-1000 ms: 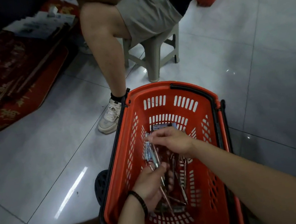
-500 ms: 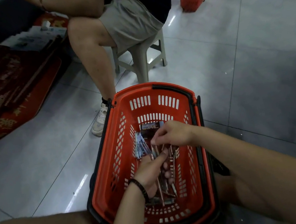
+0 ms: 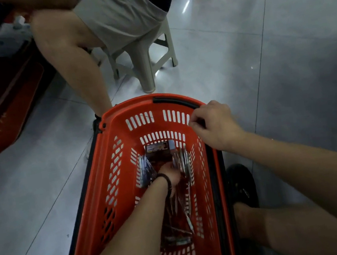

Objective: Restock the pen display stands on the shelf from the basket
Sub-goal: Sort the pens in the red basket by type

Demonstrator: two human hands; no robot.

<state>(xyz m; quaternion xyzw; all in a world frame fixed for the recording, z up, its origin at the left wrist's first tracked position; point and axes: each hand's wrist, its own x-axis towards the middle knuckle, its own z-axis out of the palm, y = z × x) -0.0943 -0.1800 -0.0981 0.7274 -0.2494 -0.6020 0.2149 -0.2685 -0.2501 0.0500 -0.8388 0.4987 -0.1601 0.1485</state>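
The fingers of the left hand [image 3: 169, 172] are deep in the basket [image 3: 112, 193], among the loose pens [image 3: 185, 193]; the wrist hides them, so I cannot tell if they grip anything. The pens lie with their long axis along the basket, toward the person and away, under and just beside this hand. The right hand [image 3: 213, 125] is loosely closed at the far right rim. No shelf or display stand is visible.
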